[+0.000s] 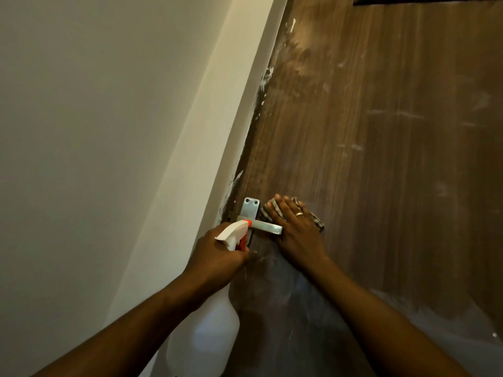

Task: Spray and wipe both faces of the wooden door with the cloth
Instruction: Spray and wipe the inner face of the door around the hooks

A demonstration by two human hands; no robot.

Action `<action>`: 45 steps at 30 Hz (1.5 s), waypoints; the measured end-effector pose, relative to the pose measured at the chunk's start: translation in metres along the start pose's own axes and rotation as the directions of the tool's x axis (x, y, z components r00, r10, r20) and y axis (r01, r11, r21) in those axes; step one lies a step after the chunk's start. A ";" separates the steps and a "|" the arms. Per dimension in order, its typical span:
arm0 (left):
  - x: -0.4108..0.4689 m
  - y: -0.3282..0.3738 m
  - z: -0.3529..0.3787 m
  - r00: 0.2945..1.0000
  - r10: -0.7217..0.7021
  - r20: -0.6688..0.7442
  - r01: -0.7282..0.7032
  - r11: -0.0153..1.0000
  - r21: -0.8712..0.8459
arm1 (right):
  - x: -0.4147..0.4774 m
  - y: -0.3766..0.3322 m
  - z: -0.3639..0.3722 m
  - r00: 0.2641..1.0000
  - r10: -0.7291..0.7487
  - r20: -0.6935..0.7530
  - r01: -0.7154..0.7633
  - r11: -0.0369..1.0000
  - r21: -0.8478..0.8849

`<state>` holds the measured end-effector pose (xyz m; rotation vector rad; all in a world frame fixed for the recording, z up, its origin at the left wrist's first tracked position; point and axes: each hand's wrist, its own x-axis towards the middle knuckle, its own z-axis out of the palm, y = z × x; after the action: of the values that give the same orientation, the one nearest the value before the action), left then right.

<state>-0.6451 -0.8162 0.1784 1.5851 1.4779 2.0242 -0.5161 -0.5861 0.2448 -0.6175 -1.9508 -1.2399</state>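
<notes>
The brown wooden door (pixel 367 126) fills the right of the view, smeared with pale streaks and paint flecks along its left edge. My right hand (pixel 296 229) lies flat on a grey striped cloth (pixel 317 219), pressing it against the door just right of the metal lever handle (pixel 268 227). My left hand (pixel 217 254) grips the neck of a white spray bottle (pixel 204 336); its white and orange trigger head (pixel 235 232) points toward the handle plate. The bottle's body hangs below my wrist.
A cream wall (pixel 95 131) and the white door frame (pixel 217 159) run along the left of the door. A dark fitting (pixel 386 0) shows at the door's top edge. The lower door surface looks darker.
</notes>
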 end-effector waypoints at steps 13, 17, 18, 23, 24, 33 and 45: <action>-0.004 -0.007 -0.013 1.000 0.004 -0.023 -0.004 1.000 0.021 | 0.011 0.009 -0.001 0.998 -0.021 -0.064 0.018 0.999 -0.051; -0.004 -0.016 -0.017 0.999 -0.012 -0.035 0.013 0.999 0.030 | -0.001 -0.002 0.012 0.993 -0.002 -0.116 0.000 1.000 -0.016; -0.005 -0.019 -0.017 0.999 -0.020 -0.036 0.021 0.999 0.027 | -0.007 -0.005 0.015 0.991 -0.016 -0.135 0.015 1.000 -0.007; -0.013 -0.030 -0.014 0.999 -0.038 -0.021 0.039 0.999 0.022 | -0.075 -0.037 0.032 0.943 -0.307 -0.132 0.313 0.949 0.031; -0.014 -0.032 -0.013 0.999 -0.041 -0.015 0.041 0.999 0.020 | -0.083 -0.039 0.032 0.911 -0.403 -0.086 0.406 0.914 0.018; -0.012 -0.037 -0.017 0.998 -0.056 -0.038 0.057 0.998 0.024 | -0.005 -0.005 0.016 0.981 -0.115 -0.155 0.116 0.993 -0.002; -0.027 -0.042 -0.025 0.998 -0.047 -0.031 0.049 0.997 0.065 | -0.083 -0.083 0.048 0.973 -0.154 -0.169 0.165 0.985 0.055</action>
<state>-0.6711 -0.8273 0.1305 1.5348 1.5934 2.0014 -0.5401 -0.5782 0.1203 -0.3172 -1.9246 -1.2722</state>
